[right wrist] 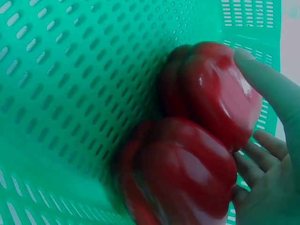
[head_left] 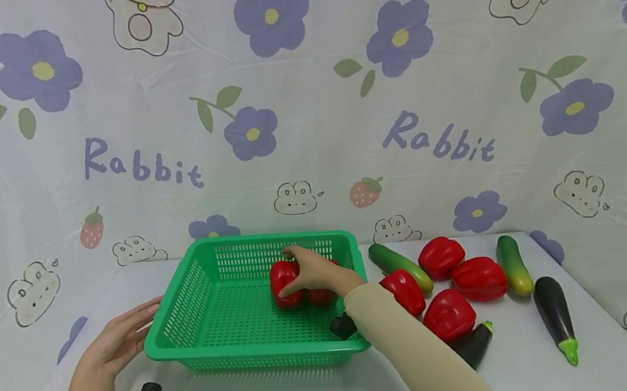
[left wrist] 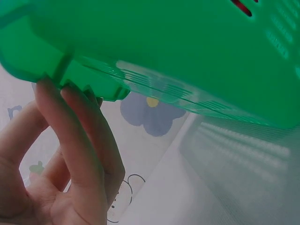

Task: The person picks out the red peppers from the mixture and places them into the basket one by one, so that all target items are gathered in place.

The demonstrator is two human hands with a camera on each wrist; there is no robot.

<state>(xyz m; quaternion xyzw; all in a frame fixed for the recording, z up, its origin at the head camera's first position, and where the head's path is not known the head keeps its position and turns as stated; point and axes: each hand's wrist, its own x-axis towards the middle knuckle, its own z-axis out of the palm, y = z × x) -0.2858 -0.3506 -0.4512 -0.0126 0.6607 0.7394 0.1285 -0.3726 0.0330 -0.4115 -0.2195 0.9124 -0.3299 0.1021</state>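
A green plastic basket (head_left: 238, 347) with slotted walls stands on the white table. Inside its right half, my right hand (head_left: 317, 271) holds a red bell pepper (head_left: 282, 285), thumb on one side and fingers on the other. A second red bell pepper (right wrist: 183, 173) lies against it in the basket, partly hidden by the hand in the head view. At the basket's left end is my left hand (head_left: 118, 340), its fingertips touching the rim from outside. The left wrist view shows these fingers (left wrist: 79, 136) slightly bent beneath the rim, without wrapping it.
Right of the basket lie several more red bell peppers (head_left: 449, 315), a cucumber (head_left: 400, 266) and another cucumber (head_left: 514, 265). One eggplant (head_left: 553, 312) lies at the far right; another eggplant (head_left: 476, 346) is partly behind the right sleeve. A patterned cloth (head_left: 304, 124) hangs behind the table.
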